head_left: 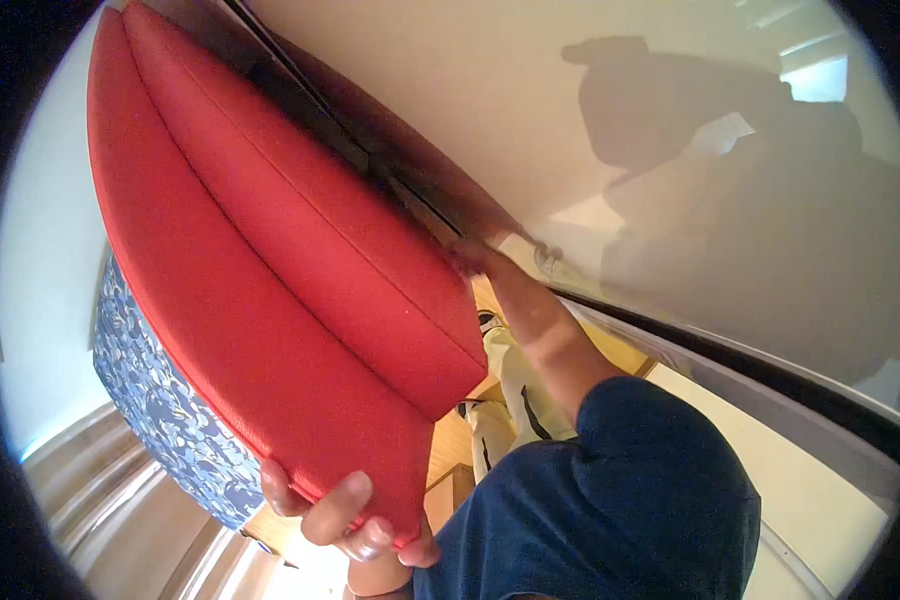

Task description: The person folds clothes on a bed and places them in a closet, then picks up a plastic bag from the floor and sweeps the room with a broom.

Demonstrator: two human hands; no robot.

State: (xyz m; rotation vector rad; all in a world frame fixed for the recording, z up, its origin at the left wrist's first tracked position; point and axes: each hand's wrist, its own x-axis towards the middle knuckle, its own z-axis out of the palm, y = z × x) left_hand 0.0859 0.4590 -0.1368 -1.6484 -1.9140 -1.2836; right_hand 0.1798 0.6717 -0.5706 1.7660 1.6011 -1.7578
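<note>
A large red padded cushion (270, 290) with long seams fills the left and middle of the head view. At its lower corner, my left hand (345, 520) is closed around the edge, with fingertips showing on the red face. My right hand (470, 258) is at the opposite edge, beside the dark gap along the wall panel. Its fingers are dim and partly hidden, but they appear to grip the cushion there. The underside of the cushion is out of sight.
A glossy pale panel (730, 220) carrying a dark shadow rises at the right, with a black strip (730, 365) along its lower edge. Blue patterned fabric (165, 400) lies behind the cushion, near light brown curtains (100, 500). Wooden floor (455, 440) shows around my feet.
</note>
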